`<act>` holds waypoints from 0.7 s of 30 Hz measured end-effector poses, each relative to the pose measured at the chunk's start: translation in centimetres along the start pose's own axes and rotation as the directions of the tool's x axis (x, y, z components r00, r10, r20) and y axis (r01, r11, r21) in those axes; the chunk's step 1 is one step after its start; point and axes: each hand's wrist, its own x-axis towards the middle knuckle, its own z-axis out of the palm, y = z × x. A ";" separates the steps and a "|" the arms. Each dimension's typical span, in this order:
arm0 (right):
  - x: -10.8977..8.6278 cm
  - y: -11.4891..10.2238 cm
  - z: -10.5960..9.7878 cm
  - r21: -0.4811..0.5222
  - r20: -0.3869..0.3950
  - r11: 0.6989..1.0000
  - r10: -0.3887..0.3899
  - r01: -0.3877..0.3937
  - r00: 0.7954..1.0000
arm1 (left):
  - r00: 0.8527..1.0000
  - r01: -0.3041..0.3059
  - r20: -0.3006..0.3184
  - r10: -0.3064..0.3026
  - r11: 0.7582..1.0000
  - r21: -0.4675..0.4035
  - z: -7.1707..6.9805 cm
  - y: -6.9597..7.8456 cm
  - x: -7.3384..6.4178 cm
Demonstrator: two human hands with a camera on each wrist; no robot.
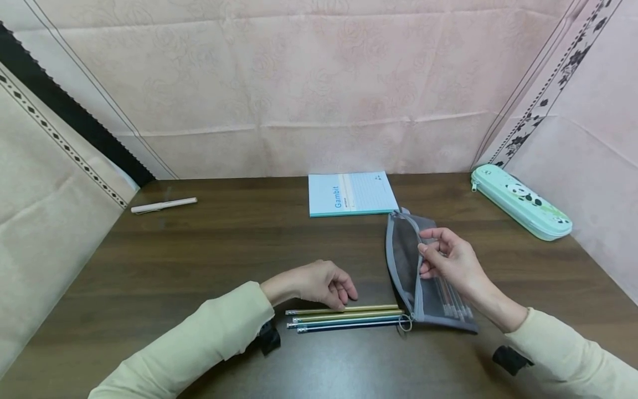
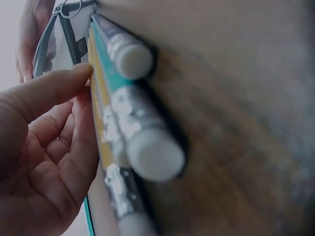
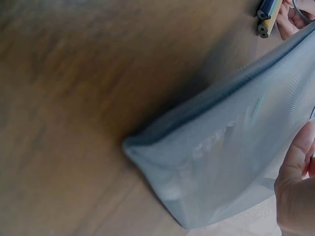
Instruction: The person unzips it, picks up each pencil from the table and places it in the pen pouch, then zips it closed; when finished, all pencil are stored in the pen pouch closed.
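Note:
Several pencils (image 1: 344,320), gold, teal and dark with white eraser ends, lie side by side on the table. My left hand (image 1: 329,284) pinches a gold pencil (image 2: 97,105) between thumb and curled fingers. To the right is a grey mesh zip pouch (image 1: 420,310), unzipped, its mouth facing the pencils. The pencils' far ends come right up to the mouth, by a metal ring (image 1: 405,323). My right hand (image 1: 451,260) grips the zip edge, holding the mouth apart. More pencils (image 1: 451,299) show through the mesh.
A light blue notebook (image 1: 351,194) lies behind the pouch. The mint pencil case (image 1: 520,202) with a panda print sits at the back right. At the far left is a white pen (image 1: 164,205). Cloth-covered walls (image 1: 299,88) enclose the wooden table (image 1: 239,238).

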 end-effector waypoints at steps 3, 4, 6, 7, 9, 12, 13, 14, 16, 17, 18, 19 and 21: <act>0.0 0.0 0.0 0.002 0.002 1.000 -0.003 0.003 1.000 | 0.999 -0.013 -0.036 0.017 0.994 0.107 0.0 0.2 -0.2; 0.0 0.0 0.0 0.003 0.004 1.000 -0.003 0.003 1.000 | 0.998 -0.016 -0.049 0.024 0.988 0.151 0.0 0.3 -0.3; 0.0 0.0 0.0 0.007 0.006 1.000 -0.001 0.001 1.000 | 0.997 -0.022 -0.072 0.040 0.973 0.229 0.0 0.5 -0.4; 0.0 0.0 0.0 0.007 0.006 1.000 0.001 -0.001 1.000 | 0.996 -0.022 -0.081 0.045 0.965 0.260 0.0 0.6 -0.5; 0.0 0.0 0.0 0.009 0.007 1.000 0.007 -0.007 1.000 | 0.994 -0.016 -0.100 0.048 0.953 0.302 -0.1 0.6 -0.5; 0.0 -0.1 0.0 0.013 0.009 1.000 0.012 -0.012 1.000 | 0.992 -0.004 -0.119 0.045 0.946 0.324 -0.4 0.4 -0.4; 0.0 -0.1 0.0 0.015 0.010 1.000 0.013 -0.013 1.000 | 0.991 0.002 -0.124 0.040 0.946 0.323 -0.5 0.4 -0.3; 0.1 -0.1 0.0 0.017 0.011 1.000 0.013 -0.013 1.000 | 0.991 0.010 -0.131 0.033 0.949 0.314 -0.7 0.3 -0.3; 0.1 -0.1 0.0 0.022 0.013 1.000 0.011 -0.011 1.000 | 0.990 0.020 -0.139 0.019 0.962 0.274 -1.1 0.2 -0.2; 0.1 -0.1 0.1 0.026 0.014 1.000 0.011 -0.011 1.000 | 0.990 0.029 -0.141 0.005 0.972 0.235 -1.3 0.2 0.0; 0.1 -0.1 0.1 0.028 0.014 1.000 0.010 -0.010 1.000 | 0.990 0.035 -0.140 -0.008 0.982 0.186 -1.5 0.2 0.1; 0.1 -0.1 0.1 0.025 0.013 1.000 0.009 -0.009 1.000 | 0.990 0.040 -0.140 -0.022 0.991 0.130 -1.7 0.2 0.4; 0.0 -0.1 0.2 0.026 0.010 1.000 0.010 -0.011 1.000 | 0.990 0.043 -0.133 -0.042 0.999 0.005 -2.0 0.2 1.0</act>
